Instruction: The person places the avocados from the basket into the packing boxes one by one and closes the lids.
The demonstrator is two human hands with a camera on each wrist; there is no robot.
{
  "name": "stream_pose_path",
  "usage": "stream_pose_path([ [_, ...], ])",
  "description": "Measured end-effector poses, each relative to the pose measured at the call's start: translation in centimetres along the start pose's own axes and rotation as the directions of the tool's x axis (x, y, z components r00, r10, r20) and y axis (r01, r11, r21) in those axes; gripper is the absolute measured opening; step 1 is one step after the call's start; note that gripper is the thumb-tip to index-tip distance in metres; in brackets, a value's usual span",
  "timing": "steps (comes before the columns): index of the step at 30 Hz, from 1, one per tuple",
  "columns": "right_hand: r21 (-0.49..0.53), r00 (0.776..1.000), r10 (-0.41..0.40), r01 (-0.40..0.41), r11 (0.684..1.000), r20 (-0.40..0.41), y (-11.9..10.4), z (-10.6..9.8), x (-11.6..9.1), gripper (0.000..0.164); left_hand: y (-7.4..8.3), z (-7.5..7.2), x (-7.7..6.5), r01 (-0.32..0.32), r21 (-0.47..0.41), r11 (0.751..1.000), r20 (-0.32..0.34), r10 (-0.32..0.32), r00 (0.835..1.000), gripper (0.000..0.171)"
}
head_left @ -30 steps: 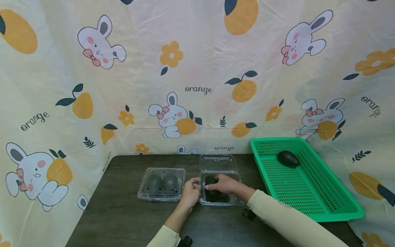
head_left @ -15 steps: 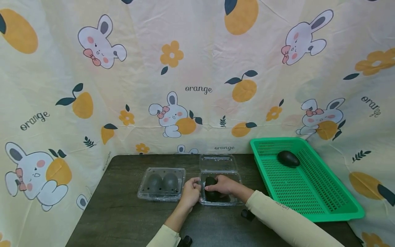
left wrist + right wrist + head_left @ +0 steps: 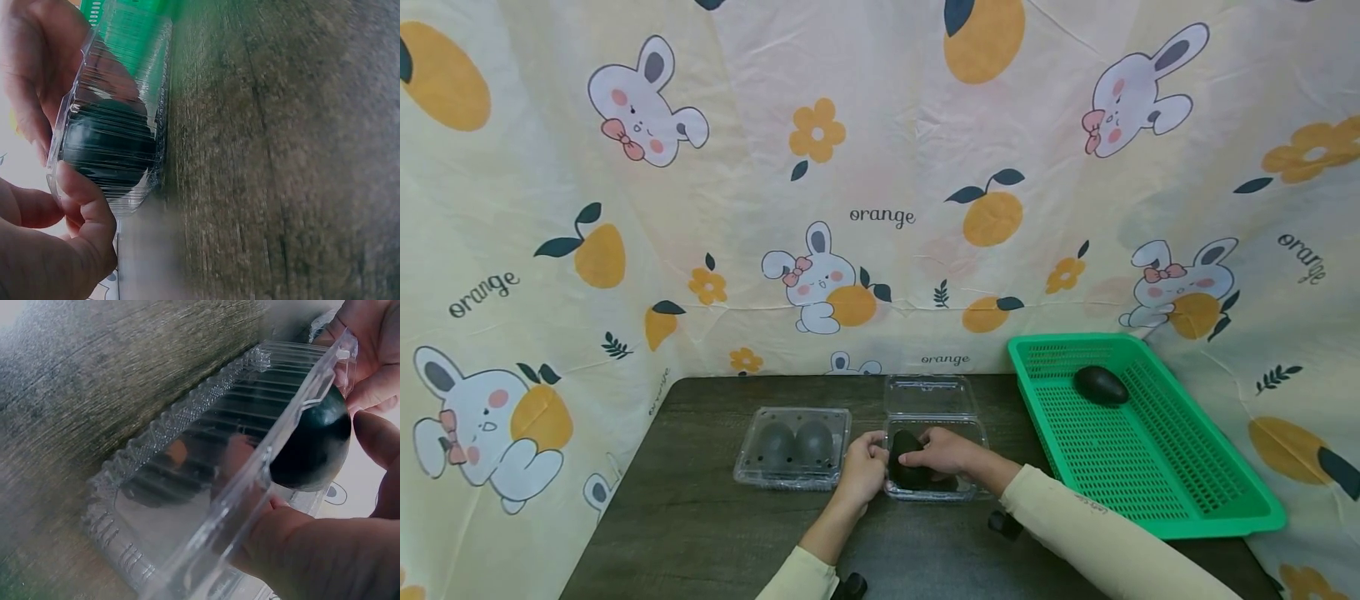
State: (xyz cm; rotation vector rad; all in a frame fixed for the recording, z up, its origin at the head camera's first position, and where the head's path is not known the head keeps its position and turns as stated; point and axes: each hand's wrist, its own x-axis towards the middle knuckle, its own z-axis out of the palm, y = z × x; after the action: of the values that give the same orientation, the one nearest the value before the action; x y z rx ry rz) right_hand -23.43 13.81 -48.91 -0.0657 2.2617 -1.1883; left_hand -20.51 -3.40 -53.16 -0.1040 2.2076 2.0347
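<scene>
My right hand [image 3: 953, 452] grips a dark avocado [image 3: 905, 460] inside an open clear plastic clamshell box [image 3: 936, 497]; the avocado's rounded end [image 3: 317, 447] rises past the box rim in the right wrist view. Behind that hand, a second dark fruit with a brown spot [image 3: 177, 452] shows blurred through the wall. Thumb and finger of my left hand [image 3: 862, 469] pinch the box's left rim, as the left wrist view confirms. The box's lid [image 3: 929, 395] lies folded back, away from me. The right hand's far fingers are partly hidden.
To the left stands a closed clear box [image 3: 792, 479] with two dark avocados inside. At the right, a green plastic basket [image 3: 1157, 492] holds one avocado [image 3: 1101, 386]. A patterned cloth [image 3: 910, 167] hangs behind the dark wooden table [image 3: 700, 517].
The avocado in my right hand has shifted slightly left within the box and leans more. My left hand keeps its place on the rim.
</scene>
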Motion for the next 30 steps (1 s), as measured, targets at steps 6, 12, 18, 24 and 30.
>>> stream_pose_path([
  [6,0.004,0.999,0.006,-0.006,1.0,-0.032,-0.1,-0.5,-0.6,0.065,-0.1,0.0,0.1,0.001,-0.006,1.0,0.001,-0.001,1.0,0.039],
  [12,-0.084,0.995,-0.035,0.027,0.996,-0.09,-0.2,-1.6,-1.4,0.066,-0.1,0.0,0.0,-0.012,-0.017,1.0,0.002,0.012,1.0,0.04],
  [18,-0.149,0.982,-0.104,0.081,0.986,-0.157,-0.1,-2.7,-2.7,0.065,-0.1,-0.1,-0.1,-0.007,-0.027,1.0,0.003,0.008,1.0,0.039],
  [24,-0.166,0.953,-0.191,0.154,0.974,-0.236,0.3,-4.0,-3.9,0.066,-0.2,-0.1,0.0,-0.008,-0.023,1.0,0.004,0.008,1.0,0.04],
  [30,-0.229,0.91,-0.3,0.239,0.944,-0.287,0.2,-5.7,-5.4,0.061,-0.2,0.0,0.1,-0.001,-0.021,1.0,0.003,0.001,1.0,0.04],
])
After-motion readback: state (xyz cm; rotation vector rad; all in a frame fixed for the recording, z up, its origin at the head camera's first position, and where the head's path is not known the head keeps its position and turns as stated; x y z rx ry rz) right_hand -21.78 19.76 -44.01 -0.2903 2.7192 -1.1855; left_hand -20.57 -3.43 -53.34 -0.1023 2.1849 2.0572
